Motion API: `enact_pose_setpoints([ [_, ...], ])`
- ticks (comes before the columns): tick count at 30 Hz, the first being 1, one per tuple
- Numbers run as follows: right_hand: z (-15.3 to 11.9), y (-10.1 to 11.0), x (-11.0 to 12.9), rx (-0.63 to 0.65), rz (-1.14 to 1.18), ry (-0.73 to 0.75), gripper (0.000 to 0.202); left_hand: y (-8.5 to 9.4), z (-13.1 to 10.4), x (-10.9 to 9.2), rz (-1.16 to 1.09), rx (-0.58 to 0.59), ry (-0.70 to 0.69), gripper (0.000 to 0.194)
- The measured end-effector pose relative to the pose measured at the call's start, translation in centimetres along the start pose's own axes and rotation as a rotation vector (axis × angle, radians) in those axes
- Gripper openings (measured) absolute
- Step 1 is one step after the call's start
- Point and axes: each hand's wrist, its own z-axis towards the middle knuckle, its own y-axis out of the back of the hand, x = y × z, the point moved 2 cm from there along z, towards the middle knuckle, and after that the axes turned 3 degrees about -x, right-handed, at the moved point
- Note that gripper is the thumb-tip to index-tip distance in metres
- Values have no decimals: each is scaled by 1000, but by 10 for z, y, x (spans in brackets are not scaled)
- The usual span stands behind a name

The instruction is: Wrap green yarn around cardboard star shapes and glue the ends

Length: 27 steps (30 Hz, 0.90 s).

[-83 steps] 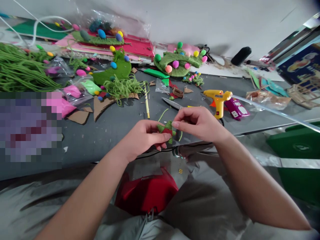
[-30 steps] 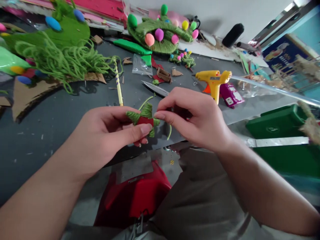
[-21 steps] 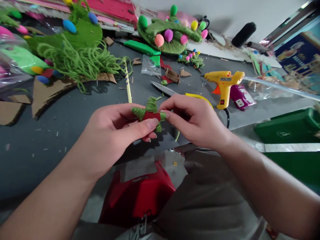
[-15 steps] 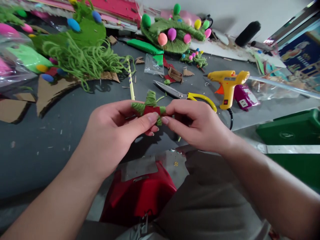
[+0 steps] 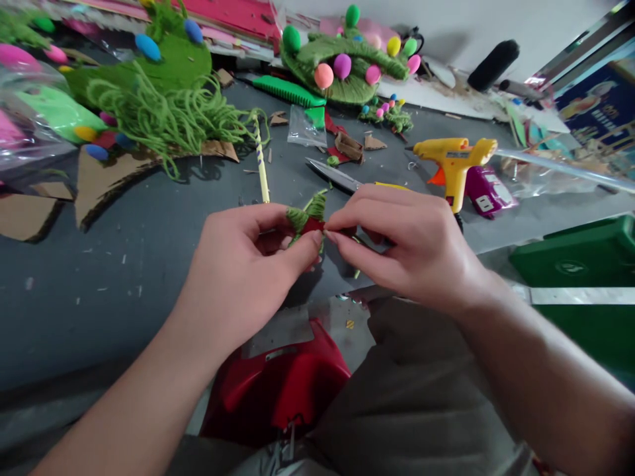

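Over the front of the grey table, a small star wrapped in green yarn (image 5: 315, 206) with a red middle is held between both hands. My left hand (image 5: 248, 264) grips it from the left, thumb pressed on the red part and fingers behind. My right hand (image 5: 401, 241) pinches at its right side with thumb and forefinger; the pinched spot is mostly hidden. Just beyond lie scissors (image 5: 335, 174) with yellow handles, partly covered by my right hand. A pale yellow stick (image 5: 262, 165) lies behind my left hand.
A yellow glue gun (image 5: 452, 162) rests at the right beside a purple packet (image 5: 489, 192). Loose green yarn (image 5: 169, 112) and cut cardboard (image 5: 106, 182) are at the left. At the back sits a green yarn piece with coloured balls (image 5: 342, 66). A green bin (image 5: 575, 258) stands lower right.
The star has tilted and moved slightly right, with less of it showing. Both hands have shifted right, and my right hand covers more of the scissors' handles.
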Motion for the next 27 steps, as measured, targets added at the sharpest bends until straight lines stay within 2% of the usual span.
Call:
enact_pose_setpoints([
  [7, 5, 5, -7, -32, 47, -16, 8, 1, 5, 1, -74, 123, 28, 11],
  [15, 8, 9, -14, -89, 173, -207, 17, 6, 6, 2, -259, 261, 131, 10],
  [20, 9, -2, -13, -63, 251, -156, 11, 11, 5, 4, -521, 226, 219, 10],
  [23, 9, -11, -8, -26, 282, -98, 12, 11, 5, 2, -564, 197, 217, 10],
  [27, 9, -18, -2, -27, 319, -144, 12, 9, 4, 0, -589, 139, 208, 9],
])
